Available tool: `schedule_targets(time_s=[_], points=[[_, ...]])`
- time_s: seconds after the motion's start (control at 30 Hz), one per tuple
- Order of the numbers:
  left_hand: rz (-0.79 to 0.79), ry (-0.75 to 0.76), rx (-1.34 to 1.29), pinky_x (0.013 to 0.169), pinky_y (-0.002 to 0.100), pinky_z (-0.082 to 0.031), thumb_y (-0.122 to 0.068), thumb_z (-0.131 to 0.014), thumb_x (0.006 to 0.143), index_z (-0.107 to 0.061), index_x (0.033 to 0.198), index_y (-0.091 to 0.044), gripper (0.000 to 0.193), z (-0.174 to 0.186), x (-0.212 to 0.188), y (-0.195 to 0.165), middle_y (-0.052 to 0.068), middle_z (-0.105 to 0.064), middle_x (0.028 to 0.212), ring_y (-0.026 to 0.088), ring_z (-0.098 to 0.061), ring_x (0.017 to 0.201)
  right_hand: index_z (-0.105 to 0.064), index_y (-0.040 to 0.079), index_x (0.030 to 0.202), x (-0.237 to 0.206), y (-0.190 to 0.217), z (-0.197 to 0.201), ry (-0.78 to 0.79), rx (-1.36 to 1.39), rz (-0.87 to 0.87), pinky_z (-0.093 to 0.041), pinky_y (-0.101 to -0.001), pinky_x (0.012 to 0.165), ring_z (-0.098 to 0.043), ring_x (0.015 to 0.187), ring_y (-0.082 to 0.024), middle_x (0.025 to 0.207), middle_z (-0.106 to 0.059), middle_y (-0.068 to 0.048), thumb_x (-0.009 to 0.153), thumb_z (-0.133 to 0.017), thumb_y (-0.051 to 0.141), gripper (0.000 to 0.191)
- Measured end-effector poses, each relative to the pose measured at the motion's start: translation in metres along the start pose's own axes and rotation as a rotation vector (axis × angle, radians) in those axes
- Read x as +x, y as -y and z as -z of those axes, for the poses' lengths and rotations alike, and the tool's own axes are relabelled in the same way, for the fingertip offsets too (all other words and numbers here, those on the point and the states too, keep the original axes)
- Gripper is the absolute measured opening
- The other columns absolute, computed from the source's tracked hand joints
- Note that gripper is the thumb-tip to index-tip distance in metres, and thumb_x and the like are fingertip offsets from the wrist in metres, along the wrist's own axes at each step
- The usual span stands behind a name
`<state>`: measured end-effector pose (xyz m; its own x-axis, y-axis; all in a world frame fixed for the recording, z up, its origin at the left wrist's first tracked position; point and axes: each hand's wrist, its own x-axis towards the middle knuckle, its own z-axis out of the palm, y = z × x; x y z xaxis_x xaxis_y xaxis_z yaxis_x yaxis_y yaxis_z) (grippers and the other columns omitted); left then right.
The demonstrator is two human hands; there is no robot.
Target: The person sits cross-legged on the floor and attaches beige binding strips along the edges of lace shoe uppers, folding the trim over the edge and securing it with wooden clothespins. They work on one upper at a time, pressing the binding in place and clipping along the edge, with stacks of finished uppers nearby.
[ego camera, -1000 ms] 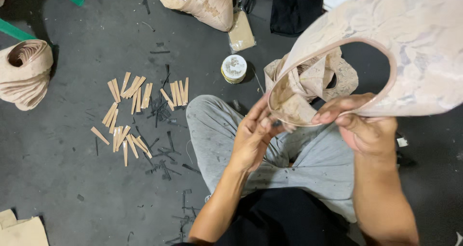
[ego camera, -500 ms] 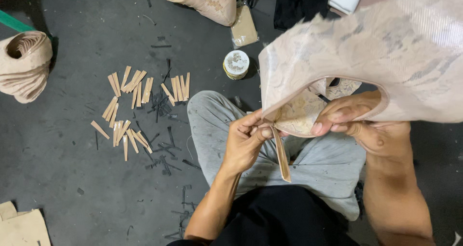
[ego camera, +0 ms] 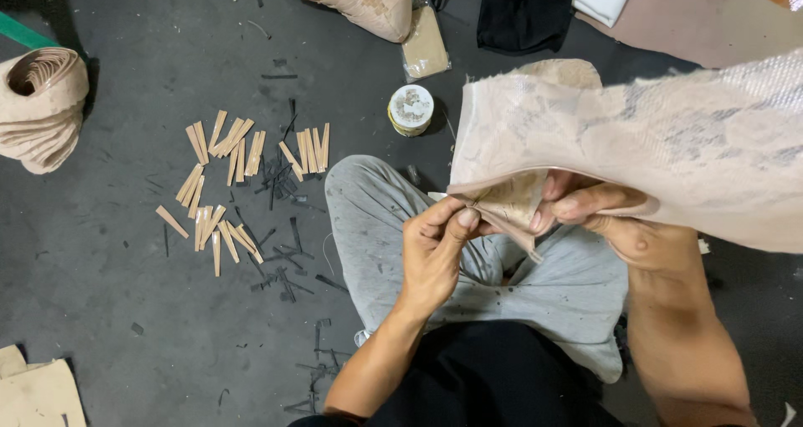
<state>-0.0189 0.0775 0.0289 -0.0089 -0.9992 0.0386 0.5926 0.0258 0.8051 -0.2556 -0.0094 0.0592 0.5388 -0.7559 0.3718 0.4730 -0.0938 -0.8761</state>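
I sit on the floor with crossed legs in grey trousers (ego camera: pixel 535 285). A large piece of beige patterned sheet material (ego camera: pixel 669 151) is held up in front of me. My right hand (ego camera: pixel 602 218) grips its lower edge from underneath, fingers curled around it. My left hand (ego camera: pixel 439 247) pinches the same edge at its corner, thumb and fingertips pressed together on the material. Both hands meet above my knees.
Several short beige strips (ego camera: pixel 238 172) lie scattered on the dark floor to my left, among black offcuts (ego camera: pixel 284 260). A small round tin (ego camera: pixel 411 109) stands ahead. A rolled beige bundle (ego camera: pixel 38 105) lies far left, another bundle (ego camera: pixel 360 0) at the top, cardboard (ego camera: pixel 38 389) bottom left.
The sheet has been turned, so the open loop seen earlier is now hidden behind a flat face. My left hand moved up to pinch the corner.
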Motion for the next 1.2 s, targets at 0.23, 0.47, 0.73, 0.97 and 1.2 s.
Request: schedule_targets(time_s=[0.23,0.47,0.73,0.97,1.2], points=[[-0.009,-0.216,-0.015,0.087,0.036,-0.063,-0.013,-0.057,0.109,-0.067,0.111,0.008,0.024,0.000,0.005,0.015,0.008,-0.069,0.098,0.018,-0.071,0.090,-0.075,0.003,0.106,0.010,0.025,-0.037,0.011,-0.380,-0.032,-0.062,-0.0383,0.088,-0.070,0.108,-0.029,0.114,-0.069,-0.016,0.097,-0.062,0.021,0.024],[-0.025,-0.210,-0.222,0.081,0.032,-0.060,-0.014,-0.064,0.109,-0.063,0.098,0.002,0.019,0.006,-0.009,0.018,0.002,-0.060,0.094,0.010,-0.062,0.084,-0.073,0.006,0.109,0.028,0.074,-0.076,0.027,-0.669,-0.028,-0.056,-0.0395,0.101,-0.063,0.122,-0.027,0.127,-0.065,-0.011,0.097,-0.062,0.039,0.037],[0.063,-0.375,-0.092,0.070,0.031,-0.059,-0.019,-0.063,0.101,-0.067,0.104,0.003,0.022,-0.016,-0.022,0.018,0.005,-0.067,0.089,0.013,-0.066,0.076,-0.071,0.001,0.104,0.039,0.058,-0.092,-0.155,-0.998,-0.262,-0.060,-0.0285,0.082,-0.071,0.101,-0.016,0.132,-0.066,-0.009,0.074,-0.085,0.014,0.035],[0.075,-0.256,-0.082,0.078,0.033,-0.059,-0.020,-0.059,0.109,-0.066,0.118,0.009,0.031,-0.011,-0.044,0.023,0.010,-0.069,0.099,0.018,-0.069,0.088,-0.079,0.003,0.107,0.025,0.062,-0.096,-0.046,-1.094,-0.237,-0.061,-0.0307,0.082,-0.075,0.097,-0.020,0.109,-0.072,-0.009,0.076,-0.082,0.007,0.031],[0.108,-0.258,-0.166,0.083,0.035,-0.061,-0.019,-0.058,0.108,-0.064,0.122,0.010,0.034,-0.009,-0.056,0.042,0.014,-0.072,0.106,0.021,-0.072,0.094,-0.076,0.000,0.109,0.022,0.062,-0.100,-0.033,-1.070,-0.315,-0.058,-0.0301,0.072,-0.074,0.088,-0.021,0.104,-0.072,-0.010,0.071,-0.086,0.016,0.042]])
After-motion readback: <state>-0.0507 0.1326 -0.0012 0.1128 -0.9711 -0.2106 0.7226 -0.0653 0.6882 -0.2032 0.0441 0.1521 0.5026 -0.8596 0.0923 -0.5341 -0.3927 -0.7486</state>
